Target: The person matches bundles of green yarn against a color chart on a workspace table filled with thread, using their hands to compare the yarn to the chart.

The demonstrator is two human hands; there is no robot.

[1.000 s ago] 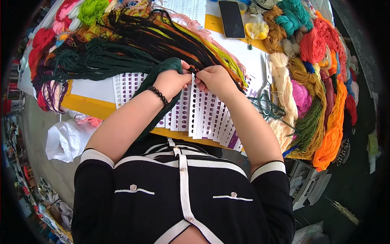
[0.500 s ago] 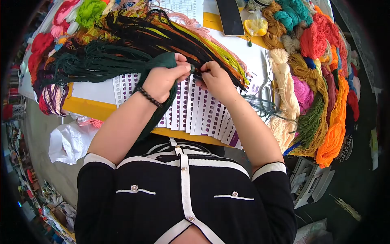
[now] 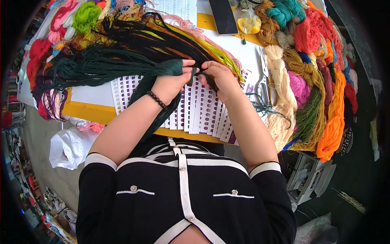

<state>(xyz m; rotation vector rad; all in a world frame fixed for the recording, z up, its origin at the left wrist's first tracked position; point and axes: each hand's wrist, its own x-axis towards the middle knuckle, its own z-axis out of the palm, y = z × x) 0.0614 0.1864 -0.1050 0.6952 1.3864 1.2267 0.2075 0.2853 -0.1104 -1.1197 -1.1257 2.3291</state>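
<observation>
A dark green yarn hank (image 3: 109, 67) stretches across the left of the table, with a loose part hanging over the front edge. My left hand (image 3: 172, 81) is closed round its right end. Close beside it, my right hand (image 3: 217, 79) pinches dark strands of the same yarn between bent fingers. A short twisted bit of green yarn spans the gap between both hands. Just behind lies a large bundle of black, orange and yellow-green yarn (image 3: 162, 38). Below my hands, white cards with rows of purple-backed holes (image 3: 195, 110) lie side by side.
Scissors (image 3: 264, 79) and loose green thread ends (image 3: 266, 106) lie right of the cards. A cream hank (image 3: 278, 97), an orange hank (image 3: 331, 118) and other coloured yarns cover the right side. A phone (image 3: 224, 16) and a yellow bag (image 3: 248, 24) sit at the back.
My left hand has turned, its fingers now showing spread along the green yarn. My right hand has opened slightly downward with strands in its fingers. The view has shifted a little.
</observation>
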